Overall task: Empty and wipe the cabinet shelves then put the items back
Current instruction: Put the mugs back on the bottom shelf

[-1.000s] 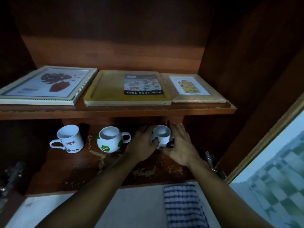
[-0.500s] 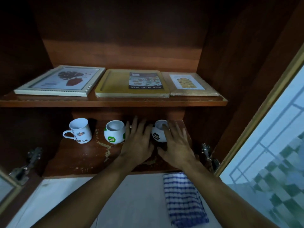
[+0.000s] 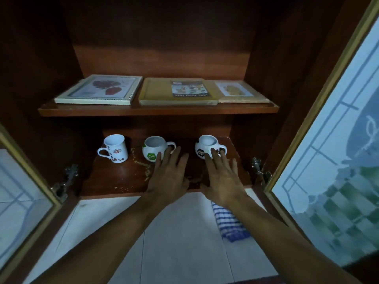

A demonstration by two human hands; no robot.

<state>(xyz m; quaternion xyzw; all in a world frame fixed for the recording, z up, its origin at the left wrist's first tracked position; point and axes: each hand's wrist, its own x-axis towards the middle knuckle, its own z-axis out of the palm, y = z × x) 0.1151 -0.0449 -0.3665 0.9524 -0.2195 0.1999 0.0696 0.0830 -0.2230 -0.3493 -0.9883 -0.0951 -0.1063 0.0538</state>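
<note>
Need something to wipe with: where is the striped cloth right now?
Head view: the blue-striped cloth lies on the pale tiles below the lower shelf, to the right, partly hidden by the right forearm.

View: one head camera, wide angle.
Position: close in front of the open cabinet (image 3: 160, 48), above its lower shelf (image 3: 119, 177).
Facing: forward and down; upper shelf (image 3: 158, 111) mid-frame, floor (image 3: 180, 242) at the bottom.
Sides: left door (image 3: 20, 201) and right door (image 3: 328, 140) at the frame edges.
</note>
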